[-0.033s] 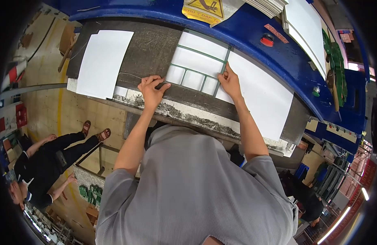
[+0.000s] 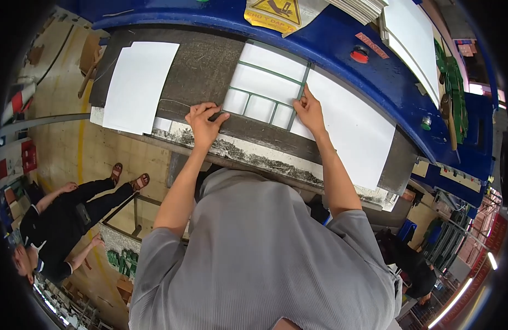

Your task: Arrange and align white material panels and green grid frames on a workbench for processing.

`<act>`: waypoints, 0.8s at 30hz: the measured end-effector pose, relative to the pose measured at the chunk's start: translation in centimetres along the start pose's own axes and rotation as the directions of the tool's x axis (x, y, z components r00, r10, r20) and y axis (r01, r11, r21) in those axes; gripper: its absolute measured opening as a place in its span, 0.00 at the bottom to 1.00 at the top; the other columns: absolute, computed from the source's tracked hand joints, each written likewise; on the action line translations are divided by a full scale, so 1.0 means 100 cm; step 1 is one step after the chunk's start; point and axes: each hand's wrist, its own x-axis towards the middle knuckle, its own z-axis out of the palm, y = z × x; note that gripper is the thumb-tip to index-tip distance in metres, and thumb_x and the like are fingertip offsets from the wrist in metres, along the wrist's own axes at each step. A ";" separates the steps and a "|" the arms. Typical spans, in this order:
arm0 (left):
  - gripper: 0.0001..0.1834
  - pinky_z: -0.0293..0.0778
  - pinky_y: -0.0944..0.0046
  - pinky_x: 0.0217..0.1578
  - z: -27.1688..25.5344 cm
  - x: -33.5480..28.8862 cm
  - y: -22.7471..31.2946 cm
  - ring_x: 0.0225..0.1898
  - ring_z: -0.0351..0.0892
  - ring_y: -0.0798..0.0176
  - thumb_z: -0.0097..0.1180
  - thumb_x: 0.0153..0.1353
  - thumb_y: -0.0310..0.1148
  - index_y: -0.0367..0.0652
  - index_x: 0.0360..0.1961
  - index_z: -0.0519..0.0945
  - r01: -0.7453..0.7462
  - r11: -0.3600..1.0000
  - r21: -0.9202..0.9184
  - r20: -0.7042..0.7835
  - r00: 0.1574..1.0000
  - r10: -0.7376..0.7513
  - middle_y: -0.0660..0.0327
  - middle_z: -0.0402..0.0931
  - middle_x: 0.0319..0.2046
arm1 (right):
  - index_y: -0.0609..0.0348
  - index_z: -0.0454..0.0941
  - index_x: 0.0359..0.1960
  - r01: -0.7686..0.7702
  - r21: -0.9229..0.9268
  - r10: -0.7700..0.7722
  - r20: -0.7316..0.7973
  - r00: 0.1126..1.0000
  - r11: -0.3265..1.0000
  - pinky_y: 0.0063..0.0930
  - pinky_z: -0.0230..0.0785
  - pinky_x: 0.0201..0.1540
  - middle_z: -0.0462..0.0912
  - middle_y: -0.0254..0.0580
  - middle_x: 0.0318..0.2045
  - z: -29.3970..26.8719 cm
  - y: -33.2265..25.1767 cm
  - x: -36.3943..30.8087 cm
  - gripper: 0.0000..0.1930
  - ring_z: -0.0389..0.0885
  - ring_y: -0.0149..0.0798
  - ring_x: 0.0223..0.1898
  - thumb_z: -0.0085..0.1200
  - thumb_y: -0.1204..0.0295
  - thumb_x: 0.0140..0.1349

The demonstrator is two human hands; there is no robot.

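A thin green divided frame (image 2: 268,70) with several rectangular compartments lies flat on the dark work surface (image 2: 202,69), and white sheet shows through its openings. At the frame's right side my right hand (image 2: 310,113) pinches the bar, index finger stretched along it and thumb on the inner side. My left hand (image 2: 204,124) is at the near left corner, fingers bent, with thumb and fingertips against that corner. A large white sheet (image 2: 350,129) extends to the right of the frame, beside my right hand. Another white sheet (image 2: 141,82) lies apart on the left.
A blue machine beam (image 2: 331,41) with a red button (image 2: 359,54) and a yellow warning sign (image 2: 275,14) runs along the far side. White sheets are stacked (image 2: 410,41) at far right, near green frame pieces (image 2: 454,88). A person in dark clothes (image 2: 59,225) is at the left.
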 end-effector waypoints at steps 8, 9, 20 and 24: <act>0.15 0.52 0.58 0.51 0.002 0.004 0.006 0.44 0.68 0.63 0.74 0.42 0.39 0.46 0.32 0.87 0.007 1.000 -0.022 0.005 1.000 -0.007 0.70 0.79 0.36 | 0.68 0.54 0.67 -0.011 -0.047 0.011 -0.011 1.000 0.999 0.18 0.63 0.25 0.66 0.31 0.14 -0.003 0.004 0.002 0.37 0.65 0.23 0.18 0.54 0.72 0.57; 0.15 0.52 0.58 0.51 0.001 0.005 0.006 0.44 0.68 0.63 0.74 0.42 0.39 0.46 0.32 0.87 0.007 1.000 -0.024 0.011 1.000 -0.007 0.70 0.79 0.36 | 0.68 0.54 0.67 -0.011 -0.048 0.010 -0.022 1.000 0.999 0.18 0.63 0.25 0.66 0.31 0.15 -0.003 0.005 0.003 0.37 0.64 0.23 0.18 0.55 0.71 0.57; 0.16 0.55 0.55 0.51 -0.006 0.007 0.007 0.47 0.68 0.57 0.74 0.42 0.36 0.42 0.32 0.84 -0.015 0.999 0.034 0.056 0.998 0.013 0.65 0.77 0.40 | 0.68 0.58 0.66 -0.038 -0.178 0.026 -0.070 0.997 0.983 0.25 0.68 0.24 0.72 0.40 0.15 0.001 -0.006 0.000 0.36 0.72 0.33 0.16 0.56 0.68 0.57; 0.19 0.59 0.56 0.49 -0.015 0.003 0.011 0.47 0.68 0.56 0.72 0.42 0.35 0.47 0.38 0.84 -0.033 0.999 0.043 0.036 0.999 0.032 0.65 0.75 0.39 | 0.66 0.62 0.65 -0.075 -0.026 0.070 -0.161 0.984 0.997 0.22 0.66 0.25 0.70 0.36 0.16 -0.001 -0.017 -0.015 0.30 0.67 0.27 0.18 0.55 0.66 0.63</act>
